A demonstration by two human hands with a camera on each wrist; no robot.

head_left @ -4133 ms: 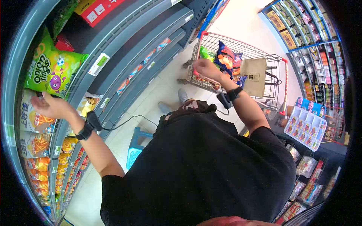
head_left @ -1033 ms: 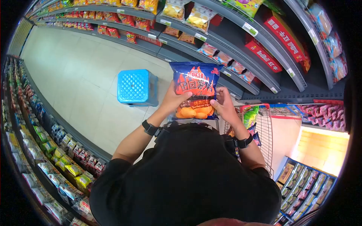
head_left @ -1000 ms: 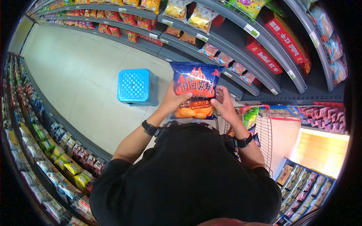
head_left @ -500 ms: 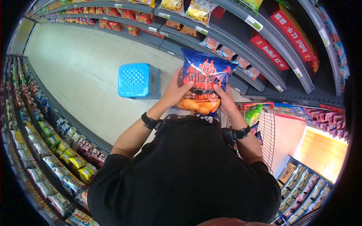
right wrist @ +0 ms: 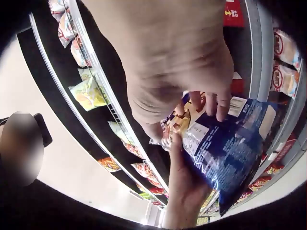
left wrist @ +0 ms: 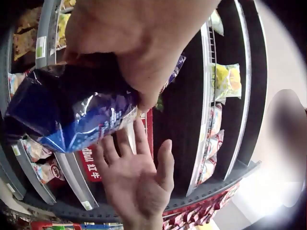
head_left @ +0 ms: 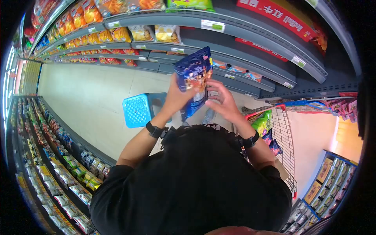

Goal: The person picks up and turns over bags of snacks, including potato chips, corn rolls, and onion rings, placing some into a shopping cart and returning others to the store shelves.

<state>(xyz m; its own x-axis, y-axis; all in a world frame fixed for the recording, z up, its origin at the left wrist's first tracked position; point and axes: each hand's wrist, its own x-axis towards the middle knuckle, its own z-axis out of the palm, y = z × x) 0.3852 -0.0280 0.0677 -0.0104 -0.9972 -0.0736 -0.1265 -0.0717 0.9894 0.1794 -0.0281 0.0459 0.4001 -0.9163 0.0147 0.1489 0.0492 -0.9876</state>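
Chip bag [head_left: 193,75] turned, gripped in left hand [head_left: 178,98]

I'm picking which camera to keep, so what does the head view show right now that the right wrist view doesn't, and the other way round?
Only the head view shows the blue stool and the shopping cart with a green bag in it.

Only the right wrist view clearly shows a striped barcode on the dark blue bag; I can't make it out from the head view.

Both show that bag, the left hand gripping it, the right hand close at its side, and shelves with packets.
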